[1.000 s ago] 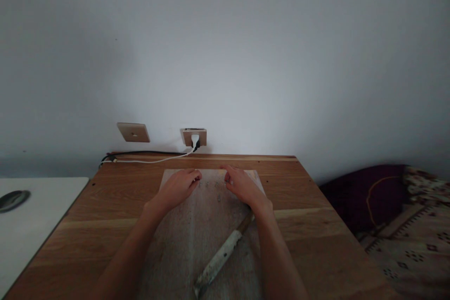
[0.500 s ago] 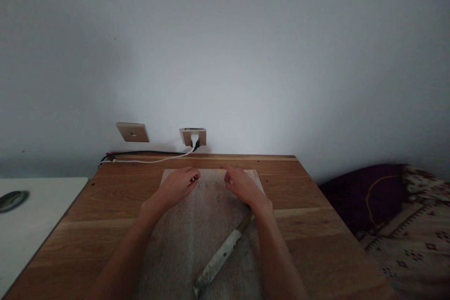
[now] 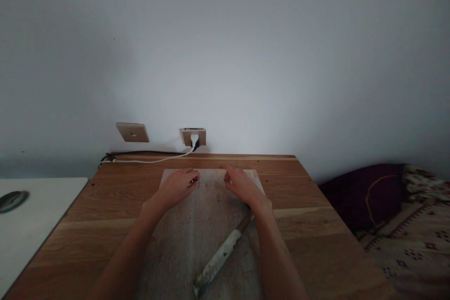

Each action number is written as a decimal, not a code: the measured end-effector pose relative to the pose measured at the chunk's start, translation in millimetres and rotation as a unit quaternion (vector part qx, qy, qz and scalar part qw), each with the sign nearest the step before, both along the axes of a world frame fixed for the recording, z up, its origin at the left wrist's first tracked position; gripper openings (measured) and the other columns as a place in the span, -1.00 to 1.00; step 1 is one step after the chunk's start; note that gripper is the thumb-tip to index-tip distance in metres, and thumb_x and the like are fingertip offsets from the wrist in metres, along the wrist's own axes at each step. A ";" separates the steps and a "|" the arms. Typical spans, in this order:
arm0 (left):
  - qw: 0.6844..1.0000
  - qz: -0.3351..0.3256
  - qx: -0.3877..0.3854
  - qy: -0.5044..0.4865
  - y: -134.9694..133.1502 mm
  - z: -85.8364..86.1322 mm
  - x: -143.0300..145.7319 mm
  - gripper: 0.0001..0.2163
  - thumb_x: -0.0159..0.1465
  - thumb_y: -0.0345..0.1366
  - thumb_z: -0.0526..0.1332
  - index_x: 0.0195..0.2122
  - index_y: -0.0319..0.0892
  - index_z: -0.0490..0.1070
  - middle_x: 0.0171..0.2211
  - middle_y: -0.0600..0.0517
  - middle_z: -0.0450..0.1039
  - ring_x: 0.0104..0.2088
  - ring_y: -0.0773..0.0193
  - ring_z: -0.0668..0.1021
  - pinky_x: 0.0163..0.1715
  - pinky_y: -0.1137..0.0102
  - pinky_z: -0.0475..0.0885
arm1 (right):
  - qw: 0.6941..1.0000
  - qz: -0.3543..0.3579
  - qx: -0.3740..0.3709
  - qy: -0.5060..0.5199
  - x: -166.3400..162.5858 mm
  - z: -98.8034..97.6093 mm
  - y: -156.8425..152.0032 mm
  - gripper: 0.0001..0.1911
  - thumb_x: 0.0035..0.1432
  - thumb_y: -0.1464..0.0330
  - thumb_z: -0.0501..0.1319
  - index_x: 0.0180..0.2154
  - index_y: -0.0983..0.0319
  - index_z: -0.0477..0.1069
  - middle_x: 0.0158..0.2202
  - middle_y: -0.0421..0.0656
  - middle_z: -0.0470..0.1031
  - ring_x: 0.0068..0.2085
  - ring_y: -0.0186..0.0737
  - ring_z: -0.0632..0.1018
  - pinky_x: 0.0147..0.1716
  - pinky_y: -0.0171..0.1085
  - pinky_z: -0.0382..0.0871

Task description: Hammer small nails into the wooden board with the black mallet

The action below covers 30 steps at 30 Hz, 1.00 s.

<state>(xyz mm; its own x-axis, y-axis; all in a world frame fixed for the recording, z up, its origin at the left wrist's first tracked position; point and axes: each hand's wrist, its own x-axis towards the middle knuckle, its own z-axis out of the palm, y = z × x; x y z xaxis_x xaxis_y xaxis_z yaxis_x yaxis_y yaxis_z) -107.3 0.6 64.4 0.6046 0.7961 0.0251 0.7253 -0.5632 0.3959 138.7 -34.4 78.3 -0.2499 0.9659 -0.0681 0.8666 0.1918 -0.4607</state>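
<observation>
"Board [image 3: 183,243] first: where does it lie?"

"Flat on the counter [image 3: 312,197], lengthwise in front of the person, its far end just short of the back edge. I'd judge that central spot lets both hands reach it equally."

"And the hands?"

"Both are over its far end, apart, with a gap between them. The left hand [image 3: 177,186] comes in at the left side, the right hand [image 3: 244,185] at the right, probably so that the middle can be seen."

"Are they gripping anything?"

"The left fingers are curled toward the thumb; the right ones are bent too, one reaching farther forward. How far open either set is, or whether it has hold of something small, I can't tell."

"What's in the gap?"

"A few tiny bits [image 3: 218,198] on the board, too small to name."

"And that long tool [image 3: 220,255]?"

"It lies slantwise across the board, pale grip toward the person, upper end hidden behind the right arm [image 3: 276,253]. Perhaps it's there to be within easy reach."

"Why does the white cable [image 3: 147,162] hug the back edge?"

"Likely because its plug [image 3: 194,139] sits in the socket [image 3: 186,138] just above."
</observation>
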 end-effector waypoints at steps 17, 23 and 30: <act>0.999 -0.019 -0.006 0.025 -1.1 -12.7 6.8 -0.86 0.36 -0.40 0.13 -0.19 -0.14 0.49 -0.18 -0.05 0.55 -0.18 0.13 0.57 -0.15 0.32 0.40 | 1.000 -0.007 -0.018 -0.011 -4.2 -3.8 2.4 -0.44 0.13 0.66 0.10 0.16 0.30 0.38 -0.15 -0.03 0.61 -0.13 -0.15 0.57 -0.14 -0.29 0.29; 1.000 -0.024 0.003 0.017 -0.4 -16.9 7.6 -0.84 0.38 -0.39 0.12 -0.20 -0.14 0.50 -0.18 -0.06 0.55 -0.18 0.11 0.57 -0.15 0.30 0.41 | 1.000 -0.003 -0.020 -0.020 -5.5 -5.6 2.9 -0.42 0.16 0.64 0.12 0.21 0.29 0.35 -0.13 -0.02 0.61 -0.09 -0.11 0.56 -0.11 -0.28 0.29; 0.999 -0.015 0.011 0.029 -2.4 -12.1 9.3 -0.85 0.38 -0.38 0.11 -0.22 -0.14 0.49 -0.21 -0.05 0.55 -0.20 0.11 0.57 -0.16 0.29 0.39 | 1.000 0.003 -0.018 -0.021 -6.8 -4.6 3.0 -0.43 0.14 0.65 0.10 0.19 0.30 0.37 -0.10 0.00 0.61 -0.08 -0.10 0.56 -0.09 -0.26 0.29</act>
